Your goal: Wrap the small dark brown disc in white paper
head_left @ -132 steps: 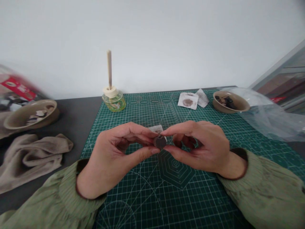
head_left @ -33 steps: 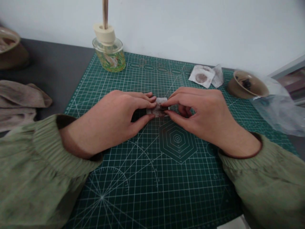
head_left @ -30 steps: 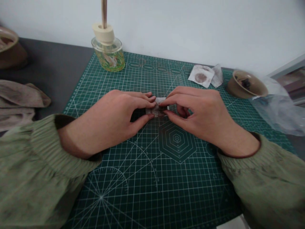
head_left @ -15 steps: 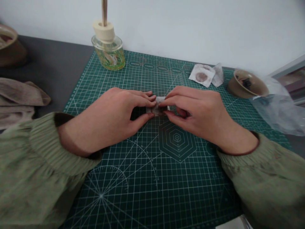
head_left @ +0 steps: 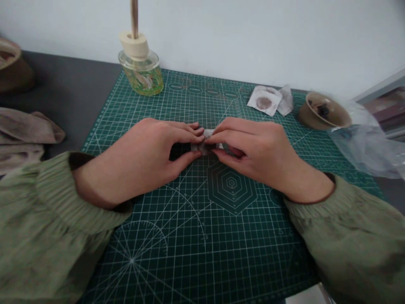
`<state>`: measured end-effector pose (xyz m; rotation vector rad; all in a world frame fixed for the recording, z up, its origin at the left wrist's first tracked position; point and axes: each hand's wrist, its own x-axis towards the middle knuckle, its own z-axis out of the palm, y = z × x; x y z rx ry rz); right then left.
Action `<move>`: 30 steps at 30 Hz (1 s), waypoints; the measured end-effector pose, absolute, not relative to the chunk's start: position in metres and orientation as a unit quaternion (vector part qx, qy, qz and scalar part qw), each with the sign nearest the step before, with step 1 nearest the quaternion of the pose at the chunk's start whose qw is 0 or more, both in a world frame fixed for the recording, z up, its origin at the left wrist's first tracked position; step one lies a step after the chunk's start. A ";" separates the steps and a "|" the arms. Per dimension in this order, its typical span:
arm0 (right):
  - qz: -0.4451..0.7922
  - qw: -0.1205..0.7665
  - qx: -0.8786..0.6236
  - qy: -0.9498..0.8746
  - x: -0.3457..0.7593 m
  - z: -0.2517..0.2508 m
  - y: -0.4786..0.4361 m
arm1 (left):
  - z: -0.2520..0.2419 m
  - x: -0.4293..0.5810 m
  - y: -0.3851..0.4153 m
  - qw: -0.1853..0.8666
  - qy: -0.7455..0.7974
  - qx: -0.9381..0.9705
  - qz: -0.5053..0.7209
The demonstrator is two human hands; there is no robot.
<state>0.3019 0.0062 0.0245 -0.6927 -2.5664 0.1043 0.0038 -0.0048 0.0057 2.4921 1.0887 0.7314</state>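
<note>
Between my two hands a small white packet (head_left: 207,147) with a dark brownish content lies on the green cutting mat (head_left: 177,270). My left hand (head_left: 155,154) grips its left side, thumb at the near edge and fingers at the far edge. My right hand (head_left: 257,152) pinches its right side with thumb and fingers, the fingertips close to those of my left hand. Fingers cover much of the packet.
White packets with brown round patches (head_left: 264,101) lie at the back right. Beside them are a brown bowl (head_left: 337,115) and clear plastic (head_left: 363,147). A reed diffuser (head_left: 142,76), a cloth (head_left: 25,126) and another bowl (head_left: 15,71) stand or lie to the left.
My right fingers have shifted slightly left over the packet, closer to my left fingertips. The whole view has moved a little. My left hand keeps nearly the same grip.
</note>
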 end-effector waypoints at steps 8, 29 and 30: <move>0.046 0.250 -0.252 -0.934 0.301 0.022 0.008 | 0.005 0.004 -0.003 0.171 0.375 0.872 0.265; 0.034 0.259 -0.245 -0.934 0.301 0.020 0.007 | 0.009 0.005 -0.005 0.186 0.388 0.867 0.250; 0.034 0.263 -0.238 -0.934 0.301 0.020 0.007 | 0.010 0.005 -0.005 0.187 0.389 0.866 0.251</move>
